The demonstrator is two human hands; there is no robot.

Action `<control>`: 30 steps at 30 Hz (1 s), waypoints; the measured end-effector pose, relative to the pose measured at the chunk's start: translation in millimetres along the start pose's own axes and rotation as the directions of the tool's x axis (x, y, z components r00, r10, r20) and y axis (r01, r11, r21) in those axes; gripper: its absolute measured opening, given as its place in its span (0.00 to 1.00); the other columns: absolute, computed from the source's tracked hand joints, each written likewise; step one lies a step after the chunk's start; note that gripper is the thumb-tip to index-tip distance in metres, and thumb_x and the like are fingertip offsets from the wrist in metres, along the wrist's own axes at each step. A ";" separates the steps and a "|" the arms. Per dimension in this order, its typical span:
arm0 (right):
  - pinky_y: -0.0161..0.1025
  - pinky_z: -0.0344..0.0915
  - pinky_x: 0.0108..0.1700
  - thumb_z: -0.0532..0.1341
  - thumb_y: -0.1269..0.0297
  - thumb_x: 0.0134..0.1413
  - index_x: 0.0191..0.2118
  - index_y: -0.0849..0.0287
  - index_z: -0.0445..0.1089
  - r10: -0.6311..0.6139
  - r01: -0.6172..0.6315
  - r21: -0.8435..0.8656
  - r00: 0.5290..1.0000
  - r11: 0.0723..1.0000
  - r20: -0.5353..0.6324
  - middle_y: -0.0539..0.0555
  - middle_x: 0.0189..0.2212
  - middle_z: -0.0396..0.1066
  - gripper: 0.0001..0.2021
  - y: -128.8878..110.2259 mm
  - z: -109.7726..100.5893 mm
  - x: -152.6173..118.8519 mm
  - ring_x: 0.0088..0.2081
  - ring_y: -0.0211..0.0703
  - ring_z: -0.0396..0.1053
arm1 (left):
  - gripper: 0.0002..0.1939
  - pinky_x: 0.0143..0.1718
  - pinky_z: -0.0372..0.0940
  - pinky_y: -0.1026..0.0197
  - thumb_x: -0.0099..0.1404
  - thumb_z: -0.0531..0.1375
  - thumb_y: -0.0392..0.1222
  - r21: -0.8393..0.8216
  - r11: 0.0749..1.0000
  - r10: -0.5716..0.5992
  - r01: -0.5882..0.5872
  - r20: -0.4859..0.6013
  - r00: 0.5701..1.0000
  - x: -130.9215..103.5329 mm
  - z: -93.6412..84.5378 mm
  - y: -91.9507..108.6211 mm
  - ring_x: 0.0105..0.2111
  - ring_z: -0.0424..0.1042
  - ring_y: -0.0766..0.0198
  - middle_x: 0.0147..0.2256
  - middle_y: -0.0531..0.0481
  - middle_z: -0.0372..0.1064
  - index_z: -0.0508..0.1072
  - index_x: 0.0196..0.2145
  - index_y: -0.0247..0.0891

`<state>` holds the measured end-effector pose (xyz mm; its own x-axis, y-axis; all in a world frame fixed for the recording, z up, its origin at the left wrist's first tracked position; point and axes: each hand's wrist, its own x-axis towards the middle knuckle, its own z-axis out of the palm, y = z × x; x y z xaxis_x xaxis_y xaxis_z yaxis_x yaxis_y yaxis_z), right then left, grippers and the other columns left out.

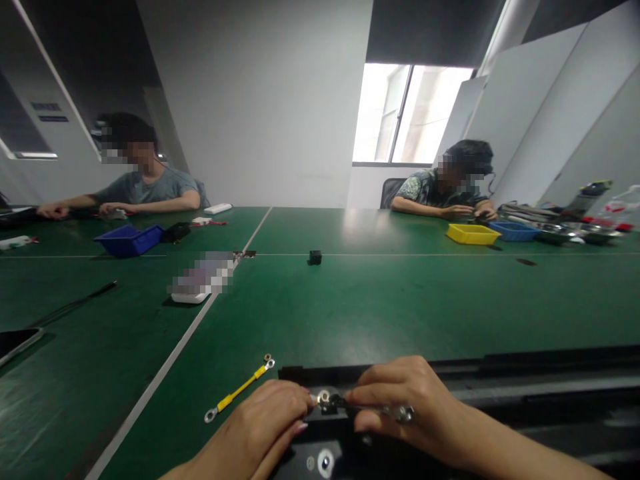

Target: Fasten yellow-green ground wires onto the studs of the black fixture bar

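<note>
A long black metal frame (pixel 450 383) lies along the table's front right. On its left end, a brass-coloured nut (pixel 325 397) sits between my two hands. My right hand (pixel 407 400) is closed around a slim metal wrench (pixel 405 413), whose far end points at the nut. My left hand (pixel 265 417) rests against the frame's left end, fingers together and tips beside the nut; what they pinch, if anything, is hidden. A yellow cable (pixel 240 390) with ring terminals lies left of the frame, a small loose nut (pixel 268 358) beside its upper end.
On the green table (pixel 380 300) are a small black block (pixel 315 257), a white device (pixel 200 280), a blue tray (pixel 129 240) and a yellow tray (pixel 473 234). A phone (pixel 20 343) lies at far left. Two people (pixel 150 180) sit across the table.
</note>
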<state>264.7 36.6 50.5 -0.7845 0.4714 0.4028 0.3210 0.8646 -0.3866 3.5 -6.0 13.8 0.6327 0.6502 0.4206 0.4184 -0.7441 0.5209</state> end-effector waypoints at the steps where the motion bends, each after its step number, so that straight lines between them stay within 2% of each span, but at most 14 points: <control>1: 0.33 0.63 0.28 0.58 0.55 0.61 0.41 0.59 0.75 -0.002 0.002 0.000 1.000 1.000 -0.005 0.55 0.30 0.76 0.14 0.4 0.3 -0.3 0.28 0.39 0.73 | 0.12 0.48 0.67 0.58 0.73 0.46 0.36 0.005 1.000 0.000 0.000 0.004 1.000 -0.1 0.0 0.1 0.45 0.70 0.57 0.43 0.43 0.71 0.66 0.48 0.37; 13: 0.33 0.61 0.28 0.57 0.54 0.61 0.43 0.57 0.75 0.045 -0.046 0.019 0.998 0.999 0.038 0.53 0.31 0.75 0.14 1.9 1.4 -1.2 0.28 0.38 0.73 | 0.12 0.48 0.66 0.57 0.72 0.46 0.35 -0.001 1.000 0.015 -0.015 0.021 1.000 -1.6 1.2 -3.5 0.45 0.69 0.57 0.44 0.43 0.70 0.65 0.49 0.38; 18: 0.33 0.60 0.31 0.54 0.55 0.63 0.45 0.59 0.72 0.113 -0.121 0.041 0.980 0.992 0.161 0.53 0.29 0.75 0.15 -3.8 -4.6 1.3 0.28 0.38 0.71 | 0.12 0.48 0.66 0.58 0.71 0.47 0.35 0.009 1.000 0.011 -0.011 0.019 1.000 -2.0 0.6 -2.1 0.45 0.69 0.57 0.44 0.44 0.70 0.65 0.49 0.38; 23: 0.34 0.61 0.35 0.53 0.56 0.64 0.47 0.59 0.70 0.147 -0.170 0.089 0.964 0.982 0.221 0.54 0.33 0.74 0.15 -6.9 -9.6 3.1 0.33 0.39 0.71 | 0.12 0.49 0.66 0.58 0.72 0.46 0.36 0.024 1.000 0.000 -0.001 0.022 1.000 -1.6 0.2 -1.2 0.45 0.69 0.57 0.44 0.44 0.70 0.65 0.50 0.38; 30: 0.36 0.61 0.39 0.52 0.58 0.64 0.48 0.57 0.68 0.168 -0.192 0.080 0.956 0.978 0.242 0.53 0.38 0.73 0.14 -9.1 -11.4 2.8 0.36 0.40 0.71 | 0.12 0.49 0.66 0.58 0.73 0.46 0.37 0.016 1.000 -0.009 0.008 0.029 1.000 -1.0 0.3 -1.3 0.45 0.69 0.58 0.44 0.44 0.70 0.65 0.49 0.38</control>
<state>265.7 32.1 64.6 -0.8243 0.5533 0.1197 0.4217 0.7413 -0.5222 2.6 -5.7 12.5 0.6480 0.6518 0.3940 0.4341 -0.7412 0.5121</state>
